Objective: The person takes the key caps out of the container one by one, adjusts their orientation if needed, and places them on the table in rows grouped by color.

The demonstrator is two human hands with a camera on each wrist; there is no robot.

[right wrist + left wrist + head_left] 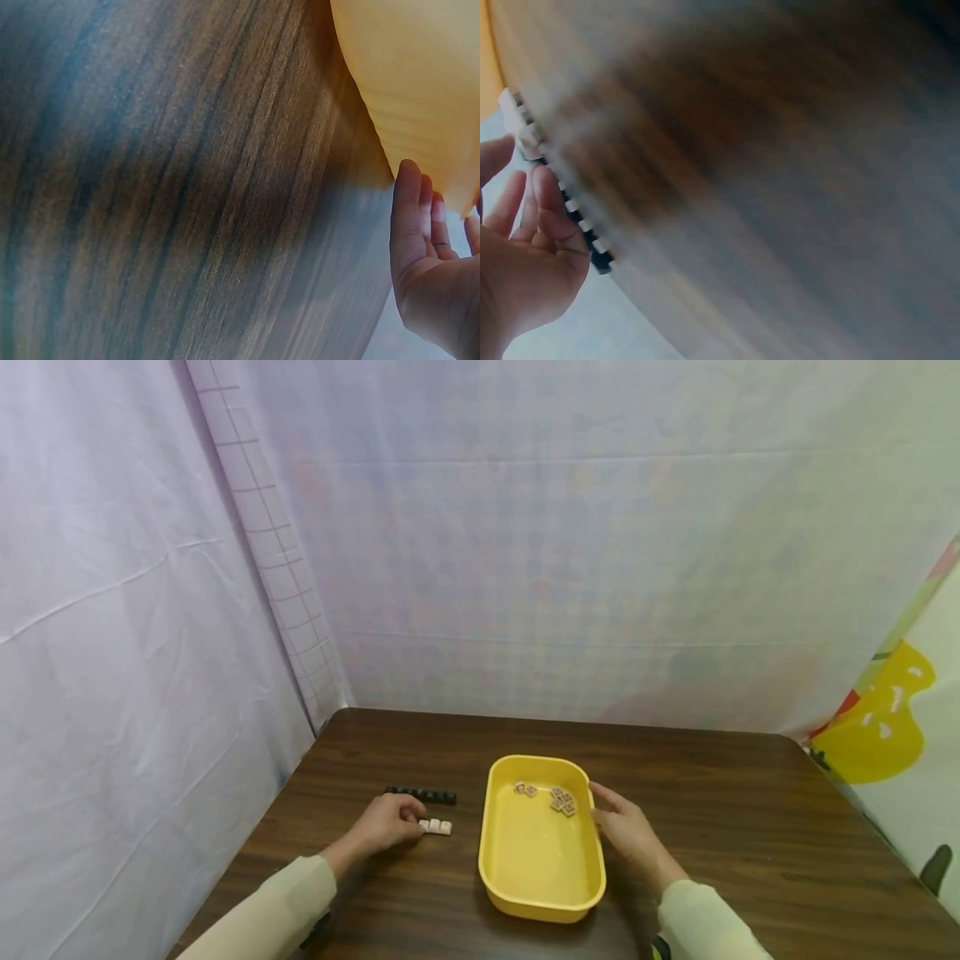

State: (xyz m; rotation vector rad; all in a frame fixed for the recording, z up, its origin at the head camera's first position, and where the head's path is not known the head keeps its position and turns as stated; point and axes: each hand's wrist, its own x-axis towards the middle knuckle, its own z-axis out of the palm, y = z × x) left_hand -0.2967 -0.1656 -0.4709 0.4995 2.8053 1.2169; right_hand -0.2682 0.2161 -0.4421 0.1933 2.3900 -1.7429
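Observation:
In the head view my left hand (pixel 388 823) is at the left end of a short row of small white blocks (pixel 435 827), thumb and curled fingers pinching the end block. Part of that block is hidden by the fingertips. Just behind lies a longer row of small black blocks (pixel 427 795), also seen beyond the fingers in the left wrist view. A yellow plastic bin (pixel 542 912) stands to the right. Against its right wall rests my right hand (pixel 630 837), with fairly straight fingers (pixel 407 199) touching the outside and the thumb near the rim.
Inside the bin, toward its far end, lie several small brownish square pieces (pixel 562 802) and a smaller pair (pixel 525 789). Everything stands on a dark wood-grain table (pixel 720 827). Pale cloth curtains (pixel 525 568) hang behind the table and at its left.

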